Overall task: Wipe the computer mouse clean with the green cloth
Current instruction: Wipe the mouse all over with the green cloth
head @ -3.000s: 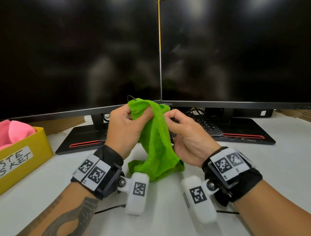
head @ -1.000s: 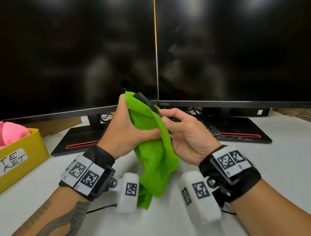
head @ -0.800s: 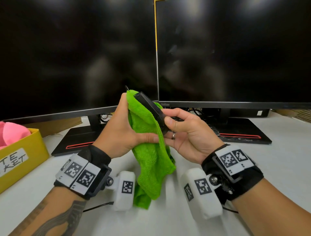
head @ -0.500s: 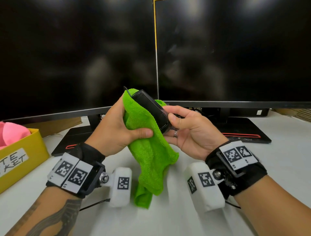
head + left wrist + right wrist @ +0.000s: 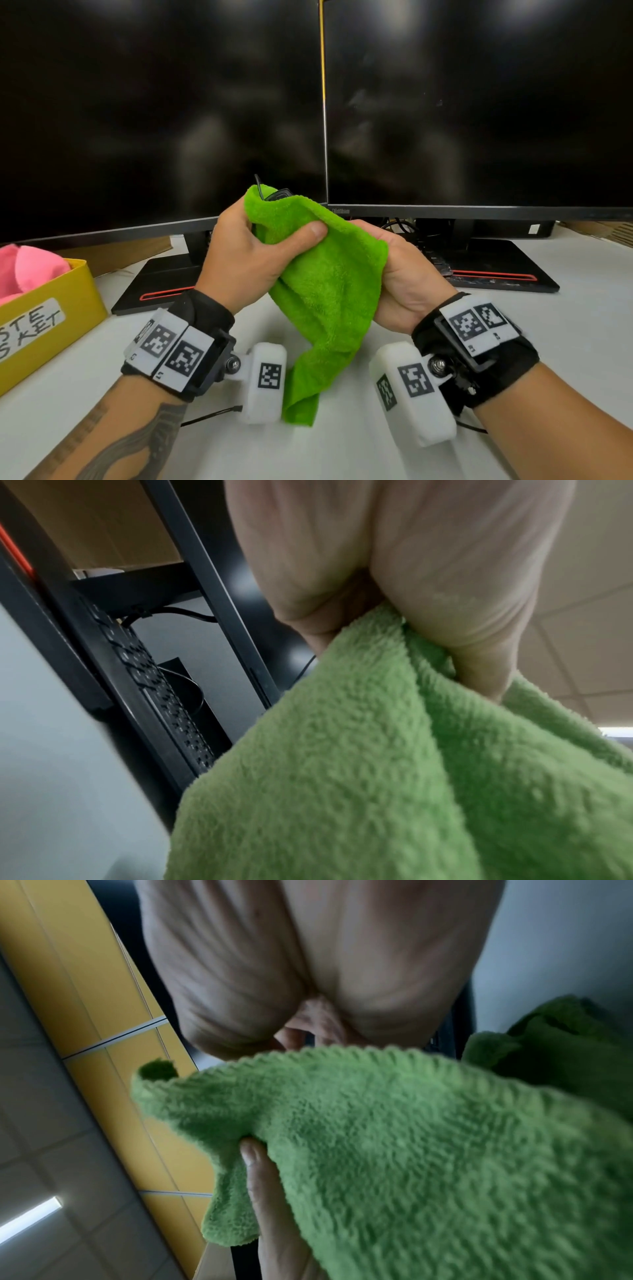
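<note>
The green cloth (image 5: pixel 329 284) is draped over the black computer mouse (image 5: pixel 279 196), which I hold up above the desk. Only the mouse's front tip and its cable show above the cloth. My left hand (image 5: pixel 281 229) grips the cloth from the left, thumb pressed on its front. My right hand (image 5: pixel 394 253) holds the mouse from the right, its fingers hidden behind the cloth. In the left wrist view my left hand (image 5: pixel 394 561) clutches the cloth (image 5: pixel 377 750). The right wrist view shows the right hand (image 5: pixel 308 961) curled behind the cloth (image 5: pixel 428 1137).
Two dark monitors (image 5: pixel 154 102) (image 5: pixel 479 102) stand close behind my hands on black bases (image 5: pixel 496 270). A keyboard (image 5: pixel 435 260) lies under the right one. A yellow box (image 5: pixel 51 308) with a pink cloth (image 5: pixel 27 270) sits at the left on the white desk (image 5: pixel 565 325).
The mouse's top lay bare half a second ago. The cloth now covers it, and my left thumb has slid right across it. Both hands stay close together.
</note>
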A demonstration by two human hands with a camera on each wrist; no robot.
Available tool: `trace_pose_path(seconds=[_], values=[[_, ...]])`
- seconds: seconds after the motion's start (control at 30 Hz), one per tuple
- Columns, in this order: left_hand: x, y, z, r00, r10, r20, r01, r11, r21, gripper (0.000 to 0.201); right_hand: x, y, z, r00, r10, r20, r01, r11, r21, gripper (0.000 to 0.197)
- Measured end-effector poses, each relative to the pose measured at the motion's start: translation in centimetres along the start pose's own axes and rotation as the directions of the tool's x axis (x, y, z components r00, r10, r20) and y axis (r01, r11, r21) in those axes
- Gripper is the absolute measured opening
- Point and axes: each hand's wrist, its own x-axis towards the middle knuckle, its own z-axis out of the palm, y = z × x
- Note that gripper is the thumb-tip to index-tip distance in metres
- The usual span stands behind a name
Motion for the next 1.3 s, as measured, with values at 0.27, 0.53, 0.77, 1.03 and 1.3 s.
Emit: trace_pose_path(seconds=[0.27, 0.53, 0.77, 1.03, 1.3], values=[[0.1, -0.3, -0.2, 0.995, 0.029, 0.099, -0.033, 0.999, 0.04, 0.069, -0.5, -0.5, 0.0, 0.999, -0.003, -0.034, 0.002, 1.0, -0.03, 0.044], [-0.1, -0.8, 0.2, 0.998, 0.052, 0.035, -0.052, 0.999, -0.009, 0.045, -0.2, 0.0, 0.5, 0.997, -0.034, -0.074, 0.038, 0.998, 0.042, 0.047], [-0.1, -0.5, 0.3, 0.991, 0.049, 0.125, -0.038, 0.995, -0.09, 0.069, -0.7, -0.3, 0.4, 0.994, -0.088, -0.064, 0.087, 0.996, -0.025, 0.035], [0.1, -0.4, -0.3, 0.99, 0.066, 0.122, -0.054, 0.994, -0.095, 0.048, -0.7, -0.9, 0.4, 0.993, -0.077, -0.091, 0.077, 0.997, -0.009, 0.048], [0.5, -0.9, -1.0, 0.975, 0.049, 0.218, -0.056, 0.998, 0.024, 0.083, -0.6, -1.7, -0.5, 0.999, -0.029, -0.035, 0.03, 1.0, 0.011, 0.029]])
